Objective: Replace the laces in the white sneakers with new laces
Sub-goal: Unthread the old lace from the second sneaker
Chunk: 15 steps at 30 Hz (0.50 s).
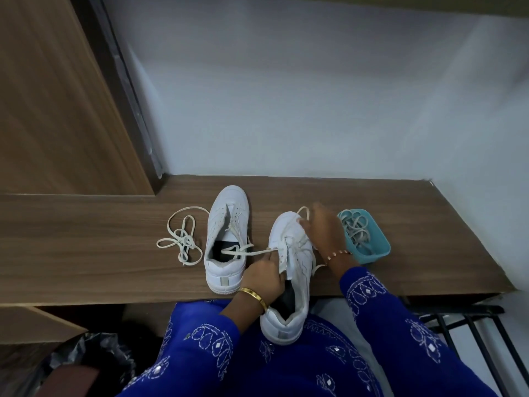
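Observation:
Two white sneakers are on the wooden shelf (114,224). The left sneaker (226,239) stands unlaced, toe away from me. The right sneaker (292,270) overhangs the front edge with its heel on my lap. My left hand (264,275) grips the right sneaker's tongue and eyelet flap. My right hand (323,230) pinches a white lace (249,253) at the sneaker's toe-end eyelets; one lace end trails across the left sneaker's opening. A loose lace (180,239) lies tangled left of the sneakers.
A small teal tub (375,247) holding more laces stands right of my right hand. A wooden panel (57,96) rises at the left and a white wall behind. A black bin bag (94,356) is lower left and a black metal rack (469,333) lower right.

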Each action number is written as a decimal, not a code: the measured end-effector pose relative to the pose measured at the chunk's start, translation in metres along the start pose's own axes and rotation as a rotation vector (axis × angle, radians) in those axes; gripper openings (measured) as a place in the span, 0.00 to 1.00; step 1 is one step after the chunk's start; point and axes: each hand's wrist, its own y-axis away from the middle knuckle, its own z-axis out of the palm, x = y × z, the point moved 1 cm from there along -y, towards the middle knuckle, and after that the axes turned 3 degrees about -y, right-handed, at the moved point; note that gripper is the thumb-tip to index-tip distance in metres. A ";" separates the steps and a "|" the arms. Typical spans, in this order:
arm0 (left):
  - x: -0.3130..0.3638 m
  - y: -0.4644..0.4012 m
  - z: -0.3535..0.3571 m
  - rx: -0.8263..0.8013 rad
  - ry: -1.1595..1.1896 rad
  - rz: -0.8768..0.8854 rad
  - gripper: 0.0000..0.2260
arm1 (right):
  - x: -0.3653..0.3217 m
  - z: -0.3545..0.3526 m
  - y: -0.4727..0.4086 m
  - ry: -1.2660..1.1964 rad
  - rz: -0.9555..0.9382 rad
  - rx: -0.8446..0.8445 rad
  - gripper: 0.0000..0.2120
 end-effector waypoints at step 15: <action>0.000 0.001 0.002 0.002 0.011 -0.017 0.21 | 0.002 -0.009 0.001 0.111 -0.070 0.070 0.07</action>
